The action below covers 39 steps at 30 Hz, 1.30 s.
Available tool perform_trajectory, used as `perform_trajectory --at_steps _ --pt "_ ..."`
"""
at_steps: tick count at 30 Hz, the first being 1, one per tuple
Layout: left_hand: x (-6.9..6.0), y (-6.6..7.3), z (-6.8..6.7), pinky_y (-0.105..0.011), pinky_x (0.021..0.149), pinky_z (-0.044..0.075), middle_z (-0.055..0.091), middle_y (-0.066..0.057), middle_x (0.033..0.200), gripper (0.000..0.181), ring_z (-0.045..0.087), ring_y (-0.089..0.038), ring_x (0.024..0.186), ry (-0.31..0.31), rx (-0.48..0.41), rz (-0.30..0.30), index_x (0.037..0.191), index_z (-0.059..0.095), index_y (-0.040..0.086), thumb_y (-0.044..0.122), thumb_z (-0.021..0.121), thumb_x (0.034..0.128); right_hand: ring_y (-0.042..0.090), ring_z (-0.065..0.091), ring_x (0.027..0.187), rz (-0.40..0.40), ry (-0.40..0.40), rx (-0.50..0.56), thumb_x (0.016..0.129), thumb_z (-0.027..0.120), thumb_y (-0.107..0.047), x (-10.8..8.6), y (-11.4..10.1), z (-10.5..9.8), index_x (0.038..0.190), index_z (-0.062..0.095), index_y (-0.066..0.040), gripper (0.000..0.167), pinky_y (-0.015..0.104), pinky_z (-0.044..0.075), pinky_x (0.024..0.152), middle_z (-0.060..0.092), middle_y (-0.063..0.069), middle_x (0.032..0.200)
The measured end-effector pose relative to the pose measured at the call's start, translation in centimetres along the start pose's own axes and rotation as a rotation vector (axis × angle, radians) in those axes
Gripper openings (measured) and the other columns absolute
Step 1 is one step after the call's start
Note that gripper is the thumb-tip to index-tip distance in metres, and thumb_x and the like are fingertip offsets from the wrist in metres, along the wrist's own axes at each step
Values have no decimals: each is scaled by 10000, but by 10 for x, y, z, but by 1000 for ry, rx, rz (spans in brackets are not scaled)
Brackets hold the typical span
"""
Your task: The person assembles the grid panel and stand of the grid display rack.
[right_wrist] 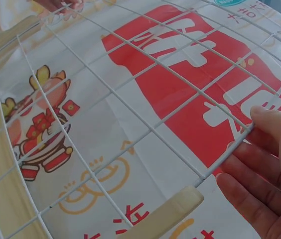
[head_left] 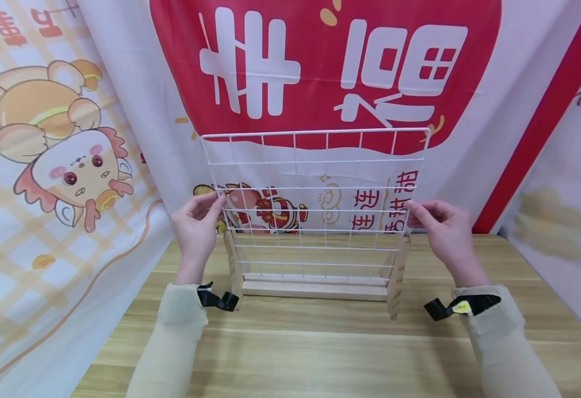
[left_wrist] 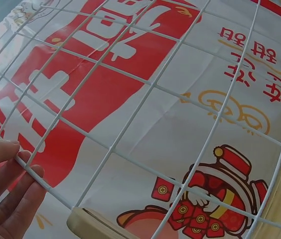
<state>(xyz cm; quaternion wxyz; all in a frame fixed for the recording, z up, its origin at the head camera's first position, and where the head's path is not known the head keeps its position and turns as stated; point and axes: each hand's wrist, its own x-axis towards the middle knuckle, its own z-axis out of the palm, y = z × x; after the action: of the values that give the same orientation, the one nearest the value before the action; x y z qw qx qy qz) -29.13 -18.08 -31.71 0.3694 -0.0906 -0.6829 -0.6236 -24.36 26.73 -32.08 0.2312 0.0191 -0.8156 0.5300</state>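
A white wire grid panel stands upright in a wooden stand on the table. In the head view my left hand pinches the grid's left edge, above the stand's left post. On the opposite side my right hand pinches the right edge between thumb and fingers. The left wrist view shows the left fingers around the outer wire, close to a rounded wooden post end. Likewise, in the right wrist view, the right hand holds the edge wire just beyond the other post end.
Behind the grid hangs a white cloth with a large red printed patch. A cartoon-printed cloth borders the left side, and another pale cloth the right. The wood-grain table extends toward me in front of the stand.
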Motion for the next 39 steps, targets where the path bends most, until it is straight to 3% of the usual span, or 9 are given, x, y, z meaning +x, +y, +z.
perform_trajectory --at_steps 9,16,22,27,34,39 --pt "-6 -12 -1 -298 748 612 757 -121 1012 244 729 -165 841 -17 20 -54 1077 754 -2 177 795 916 133 698 895 0 -23 -32 960 666 -497 -4 11 2 1189 743 -81 480 155 544 821 732 34 1049" --pt "-8 -15 -2 -351 762 616 756 -109 1001 228 722 -164 846 -23 27 -47 1064 750 4 172 796 916 140 706 893 16 -10 -49 940 688 -513 -6 14 0 1205 755 -103 493 138 533 818 751 10 1025" --pt "-9 -8 -3 -322 750 616 751 -89 996 224 718 -193 833 -34 -2 -25 1089 743 14 171 780 933 141 700 964 27 13 -22 940 704 -484 -6 10 -1 1318 704 -154 502 134 529 829 731 -21 1126" --pt "-2 2 -1 -281 739 605 749 -72 988 289 711 -234 842 -15 -40 2 1104 738 22 256 776 939 90 699 962 -8 76 27 939 740 -402 -4 -2 -3 1319 706 -190 436 136 520 849 734 -21 1148" --pt "9 15 5 -213 651 589 758 -49 916 304 705 -175 765 32 37 -43 1000 758 27 285 848 865 109 719 911 -93 121 66 945 754 -316 -2 -16 -2 1269 731 -135 372 154 540 832 743 -5 1121" --pt "10 14 4 -209 606 571 750 -49 873 298 690 -167 725 29 87 -54 938 753 11 261 876 834 112 728 859 -85 160 63 937 751 -349 -1 -17 1 1236 750 -145 362 156 549 814 742 -11 1084"
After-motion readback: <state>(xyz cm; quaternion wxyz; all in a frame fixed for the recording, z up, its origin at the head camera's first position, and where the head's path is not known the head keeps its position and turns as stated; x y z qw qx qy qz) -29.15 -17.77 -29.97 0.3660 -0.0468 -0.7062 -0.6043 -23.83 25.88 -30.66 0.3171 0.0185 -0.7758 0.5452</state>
